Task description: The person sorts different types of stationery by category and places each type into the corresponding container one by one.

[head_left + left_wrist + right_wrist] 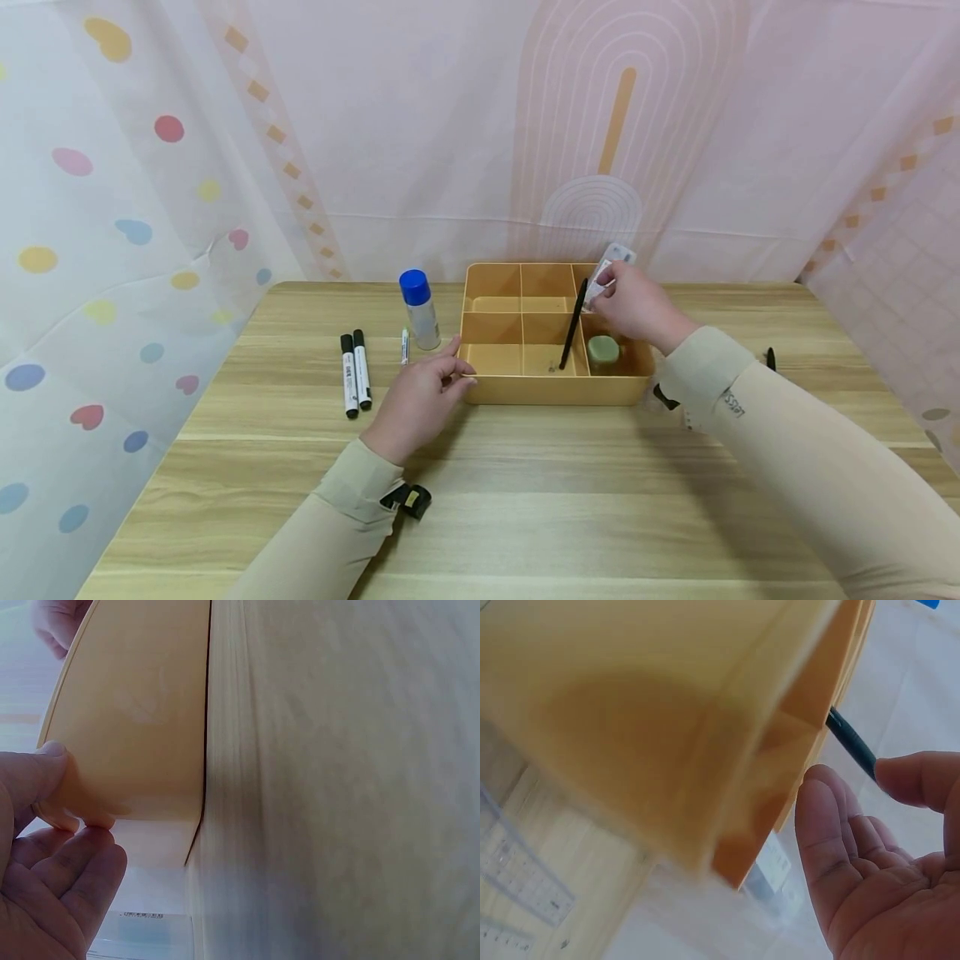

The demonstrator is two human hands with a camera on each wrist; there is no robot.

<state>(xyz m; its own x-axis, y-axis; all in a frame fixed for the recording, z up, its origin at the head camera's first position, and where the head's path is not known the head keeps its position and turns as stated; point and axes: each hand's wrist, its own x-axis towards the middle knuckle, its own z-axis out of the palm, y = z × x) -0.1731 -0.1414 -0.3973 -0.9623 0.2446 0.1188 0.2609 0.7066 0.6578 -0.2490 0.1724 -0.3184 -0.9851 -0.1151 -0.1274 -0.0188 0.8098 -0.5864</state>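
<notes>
A yellow-orange organizer box (555, 390) with several compartments stands on the table. My left hand (423, 396) holds its front left corner, thumb on the front wall and fingers along the side in the left wrist view. My right hand (637, 304) is over the back right compartment, beside a clear and white flat packet (617, 255) standing up there. In the right wrist view the right fingers (821, 817) are nearly straight and apart from the thumb, which overlaps a black pen (573, 325). That pen leans in the front middle compartment. A green rounded block (603, 353) lies in the front right one.
Left of the box stand a blue-capped bottle (420, 310), a small white tube (405, 346) and two black-capped markers (349, 377). Clear rulers (525, 862) lie on the table (555, 500) to the right, partly behind my sleeve. A black item (770, 359) lies beyond it. A patterned cloth hangs behind.
</notes>
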